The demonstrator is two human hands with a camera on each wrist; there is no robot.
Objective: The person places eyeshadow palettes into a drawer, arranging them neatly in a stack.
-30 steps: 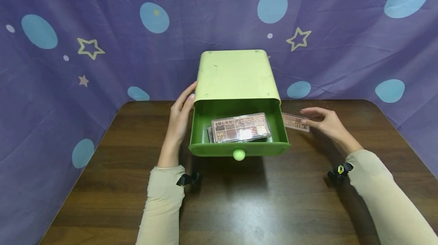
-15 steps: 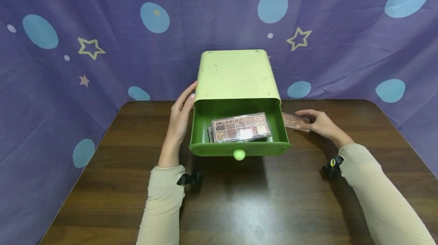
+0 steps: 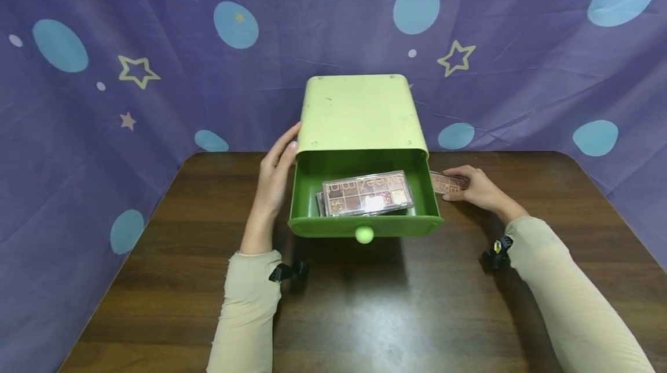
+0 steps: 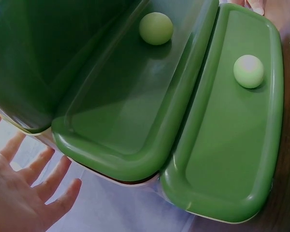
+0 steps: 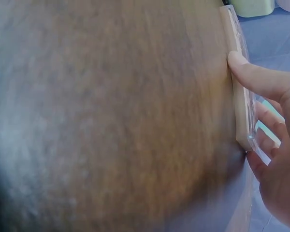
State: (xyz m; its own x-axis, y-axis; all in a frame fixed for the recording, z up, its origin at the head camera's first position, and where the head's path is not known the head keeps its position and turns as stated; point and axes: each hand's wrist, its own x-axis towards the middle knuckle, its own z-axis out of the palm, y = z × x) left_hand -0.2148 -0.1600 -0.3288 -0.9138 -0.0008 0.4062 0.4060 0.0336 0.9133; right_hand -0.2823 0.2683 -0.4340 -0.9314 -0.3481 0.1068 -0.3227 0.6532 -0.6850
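Head view shows a slim makeup palette (image 3: 447, 182) lying flat on the table (image 3: 396, 315) just right of the open green drawer (image 3: 365, 223), its long axis running left to right toward the table's right edge. The right hand (image 3: 476, 189) is on it, far nearer than the left. In the right wrist view the thumb (image 5: 258, 77) presses one long edge while the fingers (image 5: 268, 145) curl round the opposite edge and end, so the palette is pinched, not yet lifted. The left hand (image 3: 275, 179) lies with straight fingers flat against the left side of the pale green drawer box (image 3: 357, 112). Another palette (image 3: 367, 193) sits inside the drawer.
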